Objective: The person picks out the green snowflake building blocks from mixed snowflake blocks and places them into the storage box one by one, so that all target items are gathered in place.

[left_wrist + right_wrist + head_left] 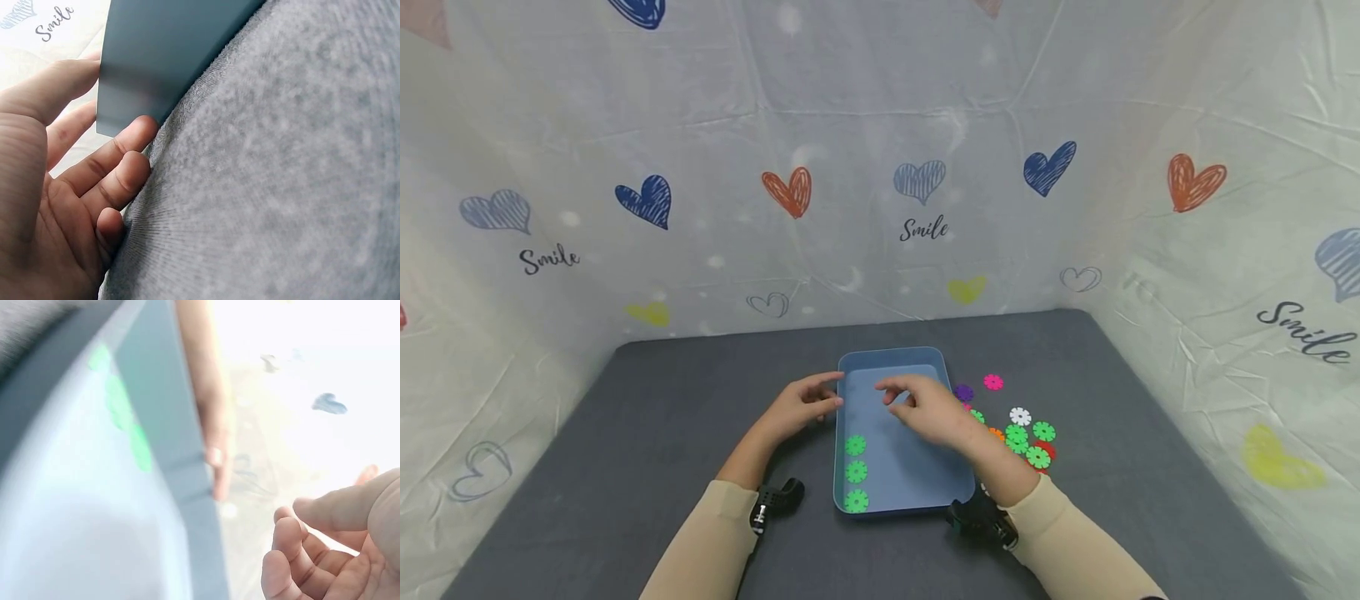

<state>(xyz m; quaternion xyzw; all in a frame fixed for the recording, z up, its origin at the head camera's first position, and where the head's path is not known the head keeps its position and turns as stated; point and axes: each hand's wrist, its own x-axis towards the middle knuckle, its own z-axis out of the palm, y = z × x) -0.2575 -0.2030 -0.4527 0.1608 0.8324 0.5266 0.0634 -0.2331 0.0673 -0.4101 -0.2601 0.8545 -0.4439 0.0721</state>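
Observation:
A blue rectangular tray (910,492) lies on the table with three green snowflake-shaped discs (856,472) in a column along its left side. My left hand (801,408) is at the tray's left rim, fingers loosely bent; in the left wrist view its fingertips (142,130) rest against the tray's outer wall (144,75). Over the middle of the tray hovers my right hand (928,408), thumb and forefinger apart. Nothing shows between its loosely curled fingers (290,540) in the right wrist view, where the green discs (119,403) look blurred.
Right of the tray, several loose snowflake discs lie scattered: green (1043,431), white (1020,416), pink (993,382) and purple (963,392), plus orange and red ones partly hidden by the right forearm. A dark grey cloth (700,400) covers the table; a heart-printed curtain (850,250) hangs behind.

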